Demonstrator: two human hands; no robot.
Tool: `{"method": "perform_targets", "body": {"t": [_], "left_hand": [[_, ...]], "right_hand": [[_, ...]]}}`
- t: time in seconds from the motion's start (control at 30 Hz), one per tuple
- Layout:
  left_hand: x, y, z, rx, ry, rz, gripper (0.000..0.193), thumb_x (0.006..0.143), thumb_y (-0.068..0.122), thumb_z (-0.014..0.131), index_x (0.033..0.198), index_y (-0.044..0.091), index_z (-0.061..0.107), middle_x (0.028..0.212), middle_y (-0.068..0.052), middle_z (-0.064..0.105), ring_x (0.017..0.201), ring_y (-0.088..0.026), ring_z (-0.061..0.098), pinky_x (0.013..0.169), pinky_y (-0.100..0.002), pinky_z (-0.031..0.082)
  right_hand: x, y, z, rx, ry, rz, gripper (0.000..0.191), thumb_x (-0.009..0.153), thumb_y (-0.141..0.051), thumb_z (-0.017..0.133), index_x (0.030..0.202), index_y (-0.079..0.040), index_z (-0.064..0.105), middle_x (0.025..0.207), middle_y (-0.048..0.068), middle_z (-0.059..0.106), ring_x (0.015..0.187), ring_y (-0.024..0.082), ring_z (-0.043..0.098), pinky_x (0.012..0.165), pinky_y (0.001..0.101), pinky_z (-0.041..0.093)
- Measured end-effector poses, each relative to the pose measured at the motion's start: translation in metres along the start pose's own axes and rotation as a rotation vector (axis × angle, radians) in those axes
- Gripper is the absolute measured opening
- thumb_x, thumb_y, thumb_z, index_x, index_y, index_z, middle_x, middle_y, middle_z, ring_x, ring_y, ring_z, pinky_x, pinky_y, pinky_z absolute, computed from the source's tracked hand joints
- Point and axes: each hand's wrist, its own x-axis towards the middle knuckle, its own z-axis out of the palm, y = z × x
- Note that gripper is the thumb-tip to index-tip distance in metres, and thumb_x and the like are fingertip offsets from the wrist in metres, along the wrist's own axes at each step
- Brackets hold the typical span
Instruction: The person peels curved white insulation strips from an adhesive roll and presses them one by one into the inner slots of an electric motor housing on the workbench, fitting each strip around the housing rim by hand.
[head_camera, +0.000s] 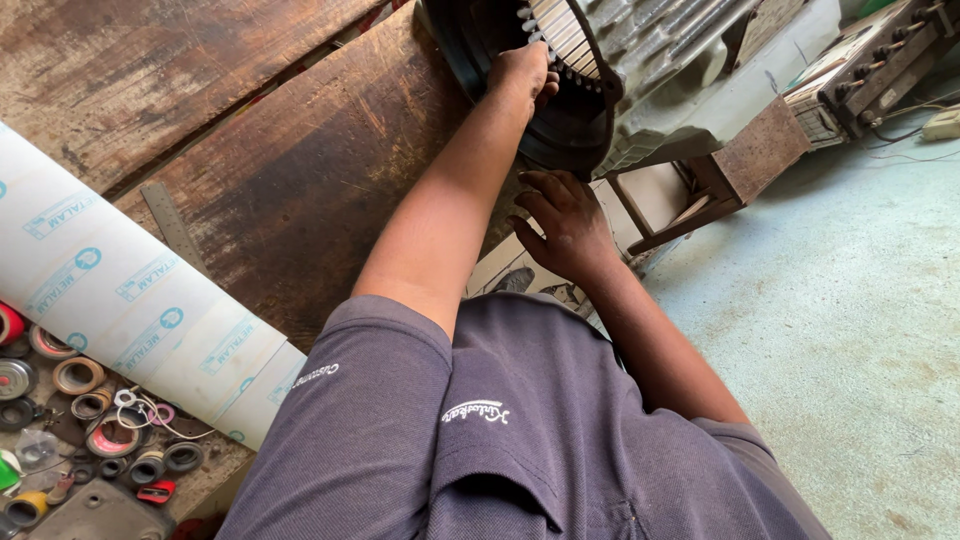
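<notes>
A large electric motor stator (650, 70) with a grey ribbed housing lies on its side at the top, its slotted core (565, 35) facing me. My left hand (525, 75) reaches up to the core's rim, fingers curled against the slots with their tips hidden. My right hand (565, 225) rests lower, just below the dark housing rim (560, 140), fingers spread and nothing in it. Both arms come up from my grey shirt (500, 430).
A worn wooden bench (300, 170) carries a metal ruler (170, 225), a white sheet roll with blue print (130, 300) and several tape rolls (90, 410). A wooden block stand (745, 165) props the stator. Concrete floor (850, 330) lies right; a terminal device (880, 60) sits top right.
</notes>
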Motion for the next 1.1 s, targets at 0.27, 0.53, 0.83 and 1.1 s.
{"method": "perform_targets", "body": {"t": [0.27,0.53,0.83,1.1], "left_hand": [[0.007,-0.002,0.002,-0.003,-0.017,-0.018,0.023,0.083,0.02,0.061,0.085,0.0,0.072,0.07,-0.009,0.074,0.049,-0.015,0.067,0.046,-0.03,0.055],[0.008,-0.004,-0.011,-0.029,-0.204,-0.075,0.021,0.092,0.018,0.056,0.086,0.003,0.07,0.075,-0.006,0.077,0.055,-0.014,0.072,0.048,-0.03,0.057],[0.007,-0.005,-0.014,-0.017,-0.253,-0.074,0.023,0.093,0.019,0.054,0.091,0.003,0.072,0.077,-0.005,0.078,0.061,-0.015,0.075,0.054,-0.032,0.059],[0.001,-0.024,-0.034,-0.418,-0.585,0.066,0.018,0.095,0.013,0.059,0.087,-0.003,0.065,0.069,-0.013,0.064,0.058,-0.027,0.063,0.06,-0.042,0.057]], "right_hand": [[-0.001,0.003,0.0,0.028,0.007,-0.005,0.025,0.087,-0.019,0.079,0.106,-0.005,0.069,0.128,0.013,0.066,0.117,0.034,0.063,0.095,0.045,0.055],[-0.003,0.006,0.0,0.007,0.011,-0.013,0.026,0.087,-0.019,0.08,0.106,-0.006,0.069,0.129,0.011,0.066,0.117,0.032,0.063,0.096,0.045,0.054],[-0.009,0.011,0.002,0.011,0.001,-0.039,0.025,0.088,-0.02,0.079,0.107,-0.007,0.07,0.128,0.011,0.066,0.116,0.033,0.063,0.096,0.045,0.055],[-0.017,0.029,-0.013,0.174,-0.043,-0.079,0.033,0.086,-0.02,0.08,0.114,-0.007,0.069,0.117,0.015,0.07,0.108,0.037,0.067,0.09,0.0456,0.056]]}}
